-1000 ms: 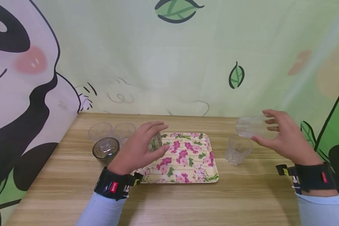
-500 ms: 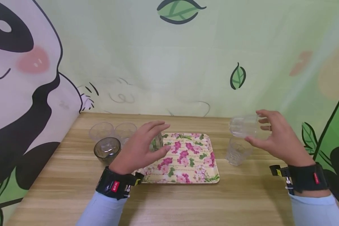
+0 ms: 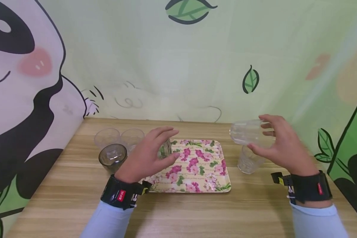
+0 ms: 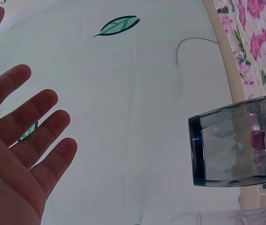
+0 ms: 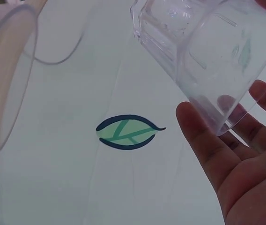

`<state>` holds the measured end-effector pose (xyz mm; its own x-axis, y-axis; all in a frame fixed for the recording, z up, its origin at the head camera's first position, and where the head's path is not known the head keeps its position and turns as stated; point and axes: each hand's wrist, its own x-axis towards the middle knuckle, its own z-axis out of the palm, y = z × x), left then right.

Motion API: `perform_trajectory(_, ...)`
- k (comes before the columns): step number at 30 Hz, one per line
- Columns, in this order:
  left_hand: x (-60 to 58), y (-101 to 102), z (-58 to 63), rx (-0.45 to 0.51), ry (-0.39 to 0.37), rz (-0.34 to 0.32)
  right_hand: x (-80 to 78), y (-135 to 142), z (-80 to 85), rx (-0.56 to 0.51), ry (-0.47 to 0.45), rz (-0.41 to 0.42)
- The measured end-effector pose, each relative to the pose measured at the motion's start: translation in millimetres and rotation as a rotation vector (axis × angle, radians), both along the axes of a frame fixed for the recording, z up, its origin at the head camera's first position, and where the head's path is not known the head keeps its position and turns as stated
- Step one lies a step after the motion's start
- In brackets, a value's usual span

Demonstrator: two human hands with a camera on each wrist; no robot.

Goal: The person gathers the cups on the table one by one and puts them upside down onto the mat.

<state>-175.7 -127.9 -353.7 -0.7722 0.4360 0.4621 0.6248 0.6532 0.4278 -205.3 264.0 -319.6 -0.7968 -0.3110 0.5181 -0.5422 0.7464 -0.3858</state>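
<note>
My right hand [image 3: 281, 143] holds a clear plastic cup [image 3: 245, 132] near its rim, with fingers and thumb spread round it. The cup is tilted sideways in the air, its base toward the left. Just below it a second clear cup [image 3: 247, 162] stands on the table, partly covered by the hand. My left hand [image 3: 148, 153] hovers over the left part of a floral tray [image 3: 202, 165], fingers apart and holding nothing. Beside it on the tray is a grey-tinted faceted glass [image 4: 238, 145], mostly hidden by the hand in the head view.
Left of the tray stand a dark tinted glass [image 3: 112, 157] and two clear cups, the nearer-left one [image 3: 106, 137] behind it. The wooden table [image 3: 196, 211] meets a printed cloth backdrop [image 3: 190, 66] at its back edge.
My right hand has carried the clear cup leftward toward the tray, so it now hangs above the standing clear cup. The left hand has stayed in place.
</note>
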Motion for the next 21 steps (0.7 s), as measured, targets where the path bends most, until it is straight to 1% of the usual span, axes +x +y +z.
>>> perform_trajectory(9, -0.1, 0, 0.0, 0.006, 0.009, -0.005, 8.5, -16, 3.6, 0.003, -0.065, 0.019)
perform_trajectory(12, 0.0, 0, 0.2, 0.006, 0.006, -0.006, 10.7, -19, 2.5, 0.011, -0.062, 0.023)
perform_trajectory(21, 0.6, 1, 0.4, 0.001, -0.001, -0.003, 16.1, -30, -3.1, 0.006, -0.054, 0.077)
